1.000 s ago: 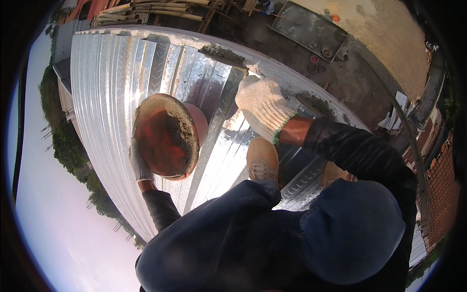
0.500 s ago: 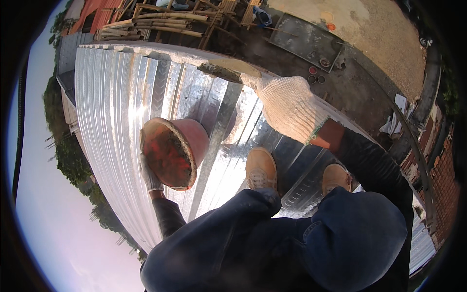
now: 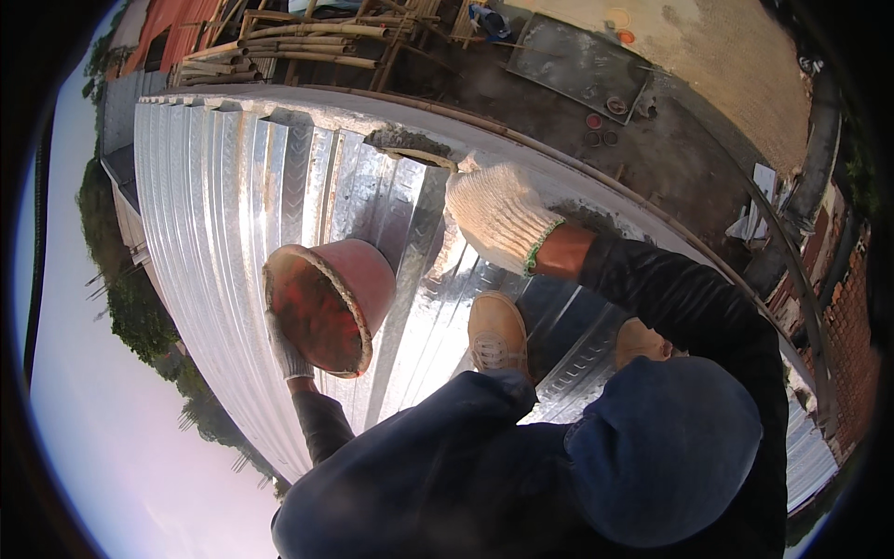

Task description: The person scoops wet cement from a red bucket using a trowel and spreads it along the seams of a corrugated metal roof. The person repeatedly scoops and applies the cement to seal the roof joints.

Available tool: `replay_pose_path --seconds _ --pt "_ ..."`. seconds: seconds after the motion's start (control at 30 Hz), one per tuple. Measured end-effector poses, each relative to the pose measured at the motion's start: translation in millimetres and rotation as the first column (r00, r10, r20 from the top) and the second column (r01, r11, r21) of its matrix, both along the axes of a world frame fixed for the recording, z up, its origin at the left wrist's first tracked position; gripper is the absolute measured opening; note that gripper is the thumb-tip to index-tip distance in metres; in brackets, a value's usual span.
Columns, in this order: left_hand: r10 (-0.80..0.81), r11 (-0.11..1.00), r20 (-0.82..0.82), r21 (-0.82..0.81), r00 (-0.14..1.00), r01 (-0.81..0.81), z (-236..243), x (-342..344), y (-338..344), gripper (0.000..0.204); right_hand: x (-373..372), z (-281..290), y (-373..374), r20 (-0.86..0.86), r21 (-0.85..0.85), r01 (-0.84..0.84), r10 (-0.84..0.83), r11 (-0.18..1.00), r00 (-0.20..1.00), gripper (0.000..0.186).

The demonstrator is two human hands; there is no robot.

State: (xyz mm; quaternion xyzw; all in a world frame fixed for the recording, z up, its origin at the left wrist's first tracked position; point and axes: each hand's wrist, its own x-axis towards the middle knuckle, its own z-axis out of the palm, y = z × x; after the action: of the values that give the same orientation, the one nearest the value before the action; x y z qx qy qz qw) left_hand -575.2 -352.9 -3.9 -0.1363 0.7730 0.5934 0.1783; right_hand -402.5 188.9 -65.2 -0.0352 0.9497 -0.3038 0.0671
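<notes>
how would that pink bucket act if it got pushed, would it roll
The bucket would probably roll if the left hand let go, since it is round and tilted well over, though the ribbed roof might slow it. It may be light for its size, as red shows through the dark residue inside.

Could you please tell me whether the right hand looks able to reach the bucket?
Probably yes: nothing stands between the right hand and the pink bucket, though that hand seems to grip a tool.
</notes>
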Motion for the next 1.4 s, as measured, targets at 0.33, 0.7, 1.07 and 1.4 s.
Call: replay_pose_path --seconds 0.33,0.7,1.07,1.4 --pt "-0.050 0.994 0.019 -0.092 0.999 0.052 5.7 5.6 20.0 0.080 76.5 -17.8 19.3 -0.092 -0.112 0.178 -0.189 0.978 0.978 0.051" --pt "0.013 0.986 -0.030 -0.168 0.999 -0.018 8.2 14.3 44.4 0.077 41.3 -27.2 -30.7 0.230 0.063 0.062 -0.075 0.996 0.970 0.042" --pt "0.097 0.979 -0.095 -0.171 0.991 -0.112 -4.7 15.0 39.5 0.062 121.5 13.7 64.2 0.225 -0.149 0.116 -0.081 0.982 0.971 0.044" --pt "0.137 0.910 -0.232 -0.353 0.963 -0.215 -6.9 47.5 70.4 0.059 235.5 21.0 15.8 0.333 -0.426 0.424 -0.297 0.799 0.895 0.037"
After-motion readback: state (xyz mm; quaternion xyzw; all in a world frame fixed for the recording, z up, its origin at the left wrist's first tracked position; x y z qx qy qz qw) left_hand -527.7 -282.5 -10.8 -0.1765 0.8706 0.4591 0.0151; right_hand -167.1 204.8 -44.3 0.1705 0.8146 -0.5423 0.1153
